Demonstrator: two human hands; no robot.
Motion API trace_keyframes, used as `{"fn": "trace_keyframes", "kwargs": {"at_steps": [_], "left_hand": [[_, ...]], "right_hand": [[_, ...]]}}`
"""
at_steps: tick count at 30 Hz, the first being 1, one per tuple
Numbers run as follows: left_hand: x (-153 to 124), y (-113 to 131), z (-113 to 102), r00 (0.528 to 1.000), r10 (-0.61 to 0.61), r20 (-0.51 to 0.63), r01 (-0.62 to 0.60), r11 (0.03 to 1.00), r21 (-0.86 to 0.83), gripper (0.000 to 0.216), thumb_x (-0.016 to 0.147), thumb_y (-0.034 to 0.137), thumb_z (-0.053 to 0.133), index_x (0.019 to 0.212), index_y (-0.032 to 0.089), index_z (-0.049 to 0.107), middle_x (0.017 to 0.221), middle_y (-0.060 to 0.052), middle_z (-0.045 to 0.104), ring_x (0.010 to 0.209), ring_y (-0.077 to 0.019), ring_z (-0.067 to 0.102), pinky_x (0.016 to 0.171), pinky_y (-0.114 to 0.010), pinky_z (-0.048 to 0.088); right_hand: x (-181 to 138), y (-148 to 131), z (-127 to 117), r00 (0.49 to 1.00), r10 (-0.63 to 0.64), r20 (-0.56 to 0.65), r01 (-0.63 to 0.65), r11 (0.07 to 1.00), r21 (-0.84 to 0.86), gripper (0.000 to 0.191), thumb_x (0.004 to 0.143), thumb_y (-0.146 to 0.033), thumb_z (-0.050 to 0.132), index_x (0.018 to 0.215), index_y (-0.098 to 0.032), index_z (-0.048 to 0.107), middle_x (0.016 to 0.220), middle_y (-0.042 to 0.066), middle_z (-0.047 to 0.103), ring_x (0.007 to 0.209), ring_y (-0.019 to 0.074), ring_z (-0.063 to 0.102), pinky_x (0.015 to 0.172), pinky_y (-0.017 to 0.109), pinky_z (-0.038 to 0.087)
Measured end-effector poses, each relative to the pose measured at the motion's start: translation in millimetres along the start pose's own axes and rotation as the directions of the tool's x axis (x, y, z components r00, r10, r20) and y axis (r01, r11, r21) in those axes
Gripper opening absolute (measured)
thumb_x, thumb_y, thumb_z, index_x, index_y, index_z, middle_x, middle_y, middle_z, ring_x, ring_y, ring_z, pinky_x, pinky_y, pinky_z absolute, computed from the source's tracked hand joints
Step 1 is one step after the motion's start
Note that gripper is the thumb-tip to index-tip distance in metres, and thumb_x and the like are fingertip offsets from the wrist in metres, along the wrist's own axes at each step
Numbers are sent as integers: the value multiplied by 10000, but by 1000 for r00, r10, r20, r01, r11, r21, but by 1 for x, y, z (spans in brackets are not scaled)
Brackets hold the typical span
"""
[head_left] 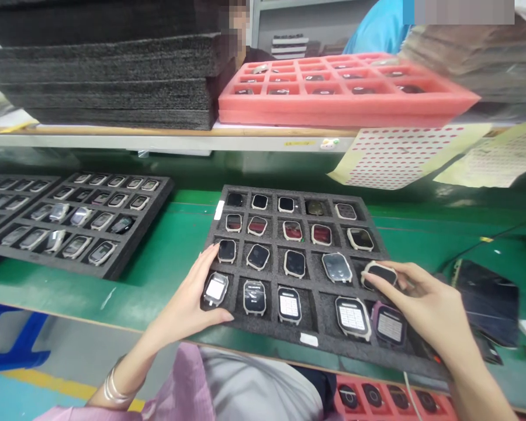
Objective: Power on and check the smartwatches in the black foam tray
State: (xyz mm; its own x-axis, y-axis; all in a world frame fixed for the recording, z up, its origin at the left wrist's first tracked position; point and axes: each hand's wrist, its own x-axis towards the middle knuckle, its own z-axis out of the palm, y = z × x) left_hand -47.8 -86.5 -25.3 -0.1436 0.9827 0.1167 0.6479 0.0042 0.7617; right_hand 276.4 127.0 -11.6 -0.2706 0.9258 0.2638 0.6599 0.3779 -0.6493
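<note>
A black foam tray [315, 291] with many square pockets lies on the green bench in front of me, each pocket holding a smartwatch body. My left hand [191, 304] grips the tray's near left corner, thumb on its front edge and fingers beside a lit watch [215, 289]. My right hand [421, 301] is closed on a beige-rimmed watch body [379, 273] at the tray's right side, pinching it with thumb and fingers just above its pocket. Other watches [353, 317] in the front row show white screens.
More black trays of watches [76, 219] lie at the left. A shelf above carries a red foam tray [346, 88] and stacked black foam [105, 76]. Dotted sticker sheets [403, 155] hang from the shelf. A dark device [486, 301] sits right. Another person stands behind the shelf.
</note>
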Motion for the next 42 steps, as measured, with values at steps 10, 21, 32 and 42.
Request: {"fn": "trace_keyframes", "kwargs": {"at_steps": [10,21,32,42], "left_hand": [[-9,16,-22,999,-43,-25,49,930,365,413,952,352,440,1343,217,423,1373,-141,489,1234,-323,474,1014,-488,385],[50,16,-36,989,-137,59,139,989,-42,226,828,378,653,891,161,651,769,-21,583,682,-175,541,628,-293,423],[106,62,-5,972,-87,218,235,397,-887,302,856,403,635,977,126,646,722,-18,580,575,-109,582,506,-200,505],[105,65,18,946,-73,315,288,630,-721,392,850,352,630,1158,127,540,485,103,412,314,-22,261,323,-142,193]], "right_hand": [[-46,-9,-11,1000,2,-26,4,974,225,245,727,-462,702,811,-250,611,987,58,662,976,307,626,914,449,466],[0,-67,-11,926,149,346,-342,717,607,455,786,-422,720,1158,-186,606,947,124,713,438,71,418,347,183,356],[30,-101,17,732,-205,650,-464,548,696,428,819,-301,723,1214,-177,611,701,20,627,549,133,608,523,263,551],[23,-83,23,643,-300,704,-575,417,704,536,852,-281,693,1346,-230,492,876,58,669,679,168,688,535,238,571]]}}
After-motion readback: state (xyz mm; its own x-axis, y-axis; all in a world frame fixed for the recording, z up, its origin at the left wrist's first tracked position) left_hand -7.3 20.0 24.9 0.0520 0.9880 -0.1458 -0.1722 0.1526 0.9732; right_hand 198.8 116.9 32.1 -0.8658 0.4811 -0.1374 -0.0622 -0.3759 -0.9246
